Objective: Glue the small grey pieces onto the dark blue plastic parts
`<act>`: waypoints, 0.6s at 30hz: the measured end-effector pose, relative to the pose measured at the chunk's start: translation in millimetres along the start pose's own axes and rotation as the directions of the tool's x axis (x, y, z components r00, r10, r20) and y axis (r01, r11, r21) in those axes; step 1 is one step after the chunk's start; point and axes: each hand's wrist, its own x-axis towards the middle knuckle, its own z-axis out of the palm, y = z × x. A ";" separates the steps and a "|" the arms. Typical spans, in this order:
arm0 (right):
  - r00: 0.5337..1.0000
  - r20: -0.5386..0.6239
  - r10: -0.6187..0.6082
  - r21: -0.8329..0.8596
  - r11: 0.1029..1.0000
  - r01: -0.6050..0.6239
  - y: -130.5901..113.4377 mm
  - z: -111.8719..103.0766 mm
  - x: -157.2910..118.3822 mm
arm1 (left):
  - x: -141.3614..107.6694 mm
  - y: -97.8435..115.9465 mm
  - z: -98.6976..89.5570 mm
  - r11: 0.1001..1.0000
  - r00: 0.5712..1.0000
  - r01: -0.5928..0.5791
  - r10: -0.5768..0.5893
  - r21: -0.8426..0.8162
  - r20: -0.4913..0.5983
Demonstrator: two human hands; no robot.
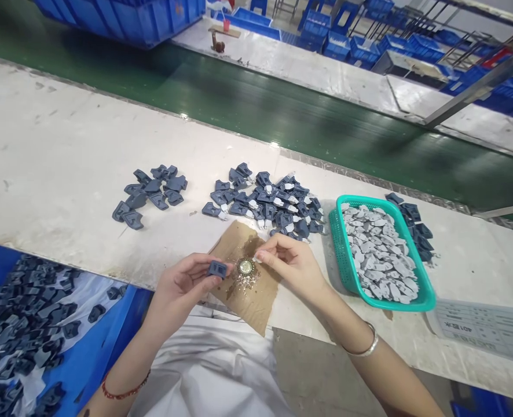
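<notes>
Workbench (74,133): dark part (217,269) in left hand (182,285), white piece (257,259) in right hand (295,265)

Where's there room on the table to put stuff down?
Widest: the white tabletop left of the leftmost blue-grey plastic heap on it. Smaller: right of the matching heap beside the turquoise plastic basket. Crowded: where white-tipped dark pieces lie behind the brown sheet.

On our bench (57,145) we've got a basket (394,306) of parts (380,255) toward the right, blocks (265,197) piled either side, another pile (153,186) further left, and a dish (245,266) on cardboard (260,304) near us. Conveyor (239,95) runs past the far edge.
</notes>
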 end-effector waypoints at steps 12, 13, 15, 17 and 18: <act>0.944 0.126 -0.304 -0.399 0.856 0.329 0.4 13.8 2.0 | 1.8 -0.7 3.1 0.998 0.997 0.054 -0.053 0.010 -0.056; 0.939 0.142 -0.314 -0.405 0.847 0.344 0.3 14.7 2.4 | 2.0 0.3 2.0 0.998 0.997 0.067 -0.066 0.023 -0.048; 0.930 0.172 -0.326 -0.419 0.830 0.369 0.2 16.7 3.2 | 1.1 2.3 -0.3 0.996 0.997 0.073 -0.071 0.056 -0.033; 0.920 0.207 -0.332 -0.441 0.808 0.391 0.6 18.3 3.7 | -0.8 4.0 -1.9 0.993 0.997 0.075 -0.074 0.096 -0.019; 0.916 0.220 -0.336 -0.452 0.797 0.401 1.0 18.9 3.9 | -1.8 4.6 -2.4 0.991 0.997 0.072 -0.071 0.114 -0.014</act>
